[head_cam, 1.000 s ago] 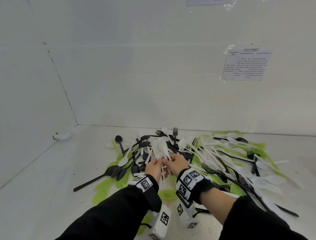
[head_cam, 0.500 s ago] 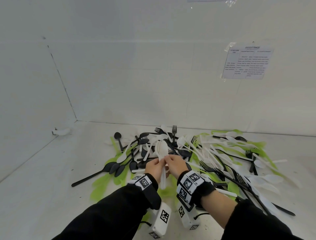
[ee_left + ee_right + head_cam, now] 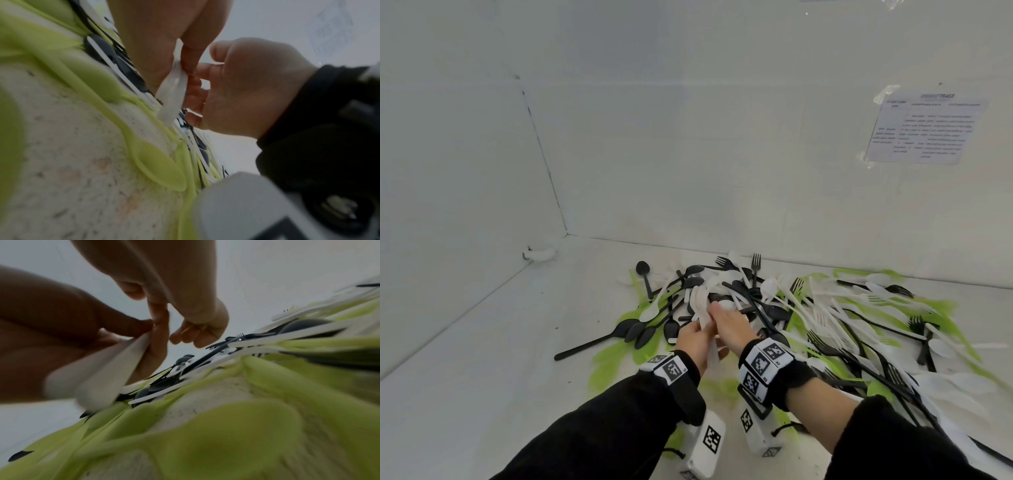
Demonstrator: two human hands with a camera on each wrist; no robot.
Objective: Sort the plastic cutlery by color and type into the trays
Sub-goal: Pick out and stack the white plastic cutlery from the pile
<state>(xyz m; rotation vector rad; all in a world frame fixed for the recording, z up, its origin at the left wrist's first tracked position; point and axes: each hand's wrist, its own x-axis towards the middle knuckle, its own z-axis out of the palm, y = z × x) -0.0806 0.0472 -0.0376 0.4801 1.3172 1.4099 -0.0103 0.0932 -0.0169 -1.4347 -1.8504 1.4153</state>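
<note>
A bundle of white spoons (image 3: 698, 301) stands over the mixed pile of white, black and green cutlery (image 3: 808, 308). My left hand (image 3: 697, 337) grips the bundle by its handles (image 3: 172, 97). My right hand (image 3: 722, 318) sits just beside it, fingertips (image 3: 194, 81) curled against the same bundle. In the right wrist view its index finger (image 3: 159, 324) lies along the white handles (image 3: 98, 374), opposite the left thumb. No tray is in view.
Black spoons (image 3: 640, 332) and green pieces (image 3: 606, 363) spread left of the hands. Forks and more spoons stretch to the right. The white back wall carries a taped paper sheet (image 3: 924, 126). A small white object (image 3: 539, 254) sits in the left corner.
The white spoons, fanned out a second ago, are now gathered into a tighter bundle between both hands. The right hand has slid up towards the bowls.
</note>
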